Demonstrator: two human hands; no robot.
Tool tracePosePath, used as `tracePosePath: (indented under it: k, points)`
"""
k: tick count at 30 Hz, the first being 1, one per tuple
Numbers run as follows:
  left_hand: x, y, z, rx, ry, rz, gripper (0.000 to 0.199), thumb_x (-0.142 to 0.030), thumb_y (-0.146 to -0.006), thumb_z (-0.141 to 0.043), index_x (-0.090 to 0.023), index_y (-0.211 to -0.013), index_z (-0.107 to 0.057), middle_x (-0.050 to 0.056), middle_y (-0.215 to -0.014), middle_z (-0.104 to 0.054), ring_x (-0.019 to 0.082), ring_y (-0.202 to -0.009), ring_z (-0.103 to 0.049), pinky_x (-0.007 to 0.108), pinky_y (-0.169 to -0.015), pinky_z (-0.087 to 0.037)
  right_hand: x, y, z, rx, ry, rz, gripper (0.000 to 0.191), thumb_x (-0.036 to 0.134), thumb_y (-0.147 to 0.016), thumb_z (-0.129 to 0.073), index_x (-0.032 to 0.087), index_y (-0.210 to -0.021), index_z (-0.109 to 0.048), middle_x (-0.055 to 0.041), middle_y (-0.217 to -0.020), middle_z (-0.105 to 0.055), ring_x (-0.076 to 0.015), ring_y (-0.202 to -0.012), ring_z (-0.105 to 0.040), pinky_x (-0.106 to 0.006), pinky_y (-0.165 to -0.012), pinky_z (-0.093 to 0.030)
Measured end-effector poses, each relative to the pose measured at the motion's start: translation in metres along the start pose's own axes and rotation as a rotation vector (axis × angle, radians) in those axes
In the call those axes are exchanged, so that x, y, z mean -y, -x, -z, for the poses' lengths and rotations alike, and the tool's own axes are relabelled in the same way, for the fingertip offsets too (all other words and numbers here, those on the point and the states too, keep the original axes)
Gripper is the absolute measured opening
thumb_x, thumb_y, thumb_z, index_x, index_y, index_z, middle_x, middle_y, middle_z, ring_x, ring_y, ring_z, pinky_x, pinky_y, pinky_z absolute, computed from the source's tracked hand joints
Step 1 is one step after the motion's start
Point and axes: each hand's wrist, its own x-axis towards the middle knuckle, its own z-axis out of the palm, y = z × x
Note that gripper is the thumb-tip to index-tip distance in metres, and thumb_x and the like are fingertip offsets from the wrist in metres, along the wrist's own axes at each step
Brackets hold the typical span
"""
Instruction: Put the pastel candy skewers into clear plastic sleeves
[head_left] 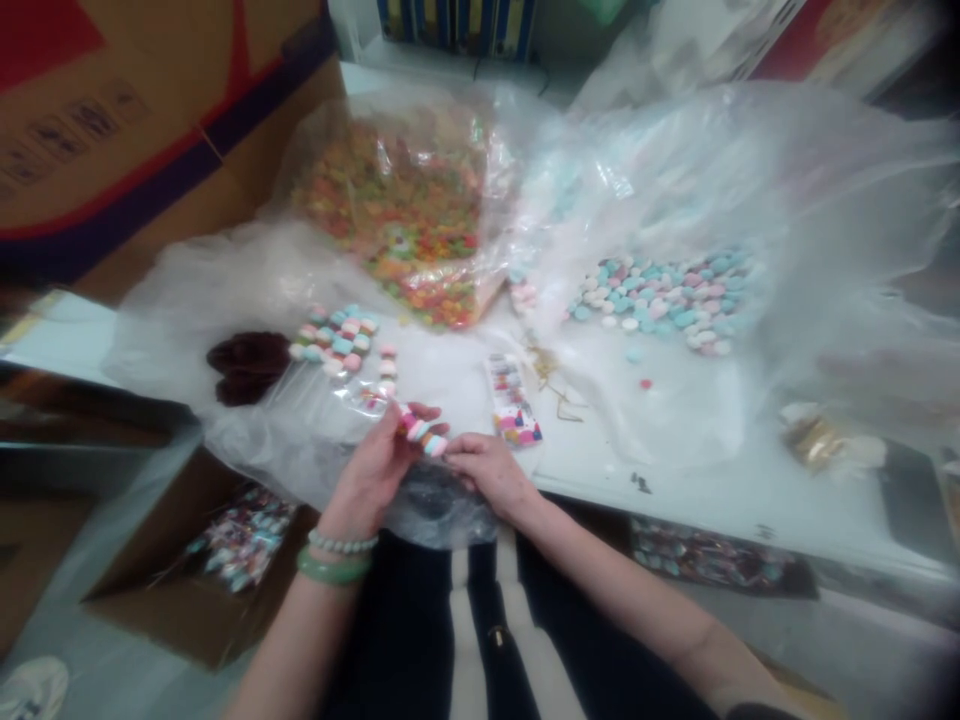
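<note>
My left hand (381, 458) is closed round a short row of pastel pieces (421, 434) in pink, white, light blue and brown, threaded or stacked end to end. Beside its lower right end, my right hand (491, 476) has its fingers pinched together; what they hold there is too small to make out. Similar finished-looking rows (339, 340) lie in a group to the left, partly on clear plastic. Just beyond my right hand is a colourful printed card (514, 400), with thin gold-coloured wires or ties (556, 385) beside it.
A clear bag of orange, red and green pieces (435, 290) stands behind. Loose pastel discs (667, 300) lie on plastic to the right. A dark reddish-brown bundle (251, 365) sits left. Below the table edge, an open cardboard box (157, 580) holds wrapped pieces. A large carton (150, 110) rises left.
</note>
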Motion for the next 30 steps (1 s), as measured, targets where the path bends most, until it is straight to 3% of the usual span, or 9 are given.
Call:
tracePosePath:
  k: [2, 6, 11, 15, 19, 22, 24, 26, 30]
  points:
    - [-0.007, 0.0, 0.003, -0.026, -0.018, -0.019, 0.022, -0.033, -0.084, -0.072, -0.012, -0.092, -0.068, 0.012, -0.095, -0.071, 0.025, -0.08, -0.07, 0.037, -0.069, -0.059, 0.002, 0.0, 0.004, -0.009, -0.045, 0.024, 0.006, 0.017, -0.074, -0.057, 0.018, -0.072, -0.063, 0.0074, -0.053, -0.047, -0.0087, -0.046, -0.036, -0.023, -0.05, -0.029]
    - [-0.019, 0.002, 0.003, -0.119, 0.015, -0.136, 0.019, -0.012, -0.079, -0.073, -0.013, -0.097, -0.069, 0.008, -0.089, -0.071, 0.02, -0.08, -0.069, 0.031, -0.07, -0.058, 0.004, 0.001, 0.007, -0.068, 0.101, 0.192, 0.009, 0.015, -0.072, -0.059, 0.018, -0.071, -0.067, 0.0054, -0.06, -0.055, -0.0103, -0.056, -0.046, -0.023, -0.057, -0.033]
    - [-0.028, 0.013, -0.011, -0.086, -0.014, -0.242, 0.009, -0.013, -0.081, -0.071, -0.009, -0.089, -0.069, 0.011, -0.086, -0.071, 0.021, -0.082, -0.07, 0.028, -0.073, -0.057, 0.009, 0.006, 0.007, -0.154, 0.273, 0.417, 0.025, 0.007, -0.075, -0.055, 0.022, -0.081, -0.075, 0.0016, -0.079, -0.069, -0.0151, -0.076, -0.06, -0.025, -0.072, -0.041]
    - [-0.032, 0.022, -0.027, -0.066, -0.059, -0.293, 0.011, -0.017, -0.08, -0.075, -0.009, -0.086, -0.07, 0.011, -0.084, -0.072, 0.021, -0.079, -0.07, 0.027, -0.069, -0.058, 0.016, 0.016, 0.011, -0.226, 0.385, 0.533, 0.027, 0.003, -0.077, -0.054, 0.021, -0.082, -0.074, -0.0007, -0.083, -0.069, -0.0156, -0.079, -0.06, -0.025, -0.074, -0.041]
    - [-0.031, 0.026, -0.041, -0.074, -0.055, -0.304, 0.012, -0.018, -0.079, -0.077, -0.01, -0.083, -0.07, 0.009, -0.082, -0.072, 0.021, -0.078, -0.071, 0.029, -0.07, -0.059, 0.02, 0.03, 0.015, -0.322, 0.685, 0.712, 0.031, 0.004, -0.083, -0.049, 0.02, -0.095, -0.073, -0.0056, -0.085, -0.066, -0.0192, -0.081, -0.058, -0.029, -0.074, -0.039]
    - [-0.028, 0.027, -0.049, -0.077, -0.063, -0.303, 0.011, -0.021, -0.08, -0.076, -0.011, -0.081, -0.07, 0.009, -0.081, -0.072, 0.021, -0.079, -0.071, 0.031, -0.071, -0.06, 0.02, 0.036, 0.016, -0.379, 0.839, 0.769, 0.03, 0.004, -0.083, -0.048, 0.018, -0.095, -0.072, -0.0084, -0.082, -0.064, -0.0212, -0.078, -0.054, -0.031, -0.072, -0.037]
    - [-0.025, 0.028, -0.053, -0.07, -0.069, -0.3, 0.013, -0.023, -0.082, -0.075, -0.012, -0.08, -0.069, 0.009, -0.081, -0.072, 0.022, -0.079, -0.071, 0.032, -0.072, -0.061, 0.02, 0.037, 0.017, -0.398, 0.771, 0.765, 0.03, 0.005, -0.083, -0.048, 0.018, -0.093, -0.072, -0.0087, -0.083, -0.065, -0.0209, -0.08, -0.054, -0.031, -0.074, -0.038]
    - [-0.024, 0.03, -0.056, -0.063, -0.08, -0.294, 0.017, -0.027, -0.083, -0.074, -0.012, -0.077, -0.069, 0.009, -0.08, -0.072, 0.022, -0.077, -0.071, 0.033, -0.072, -0.061, 0.021, 0.035, 0.017, -0.377, 0.55, 0.693, 0.026, 0.006, -0.082, -0.05, 0.019, -0.087, -0.072, -0.0068, -0.084, -0.066, -0.0192, -0.081, -0.056, -0.03, -0.075, -0.039]
    - [-0.023, 0.033, -0.059, -0.046, -0.102, -0.281, 0.022, -0.029, -0.083, -0.074, -0.012, -0.072, -0.067, 0.009, -0.079, -0.071, 0.021, -0.074, -0.07, 0.033, -0.069, -0.06, 0.026, 0.03, 0.021, -0.135, -0.048, 0.315, 0.013, 0.008, -0.071, -0.058, 0.017, -0.07, -0.067, 0.0016, -0.064, -0.059, -0.0114, -0.058, -0.047, -0.024, -0.058, -0.035]
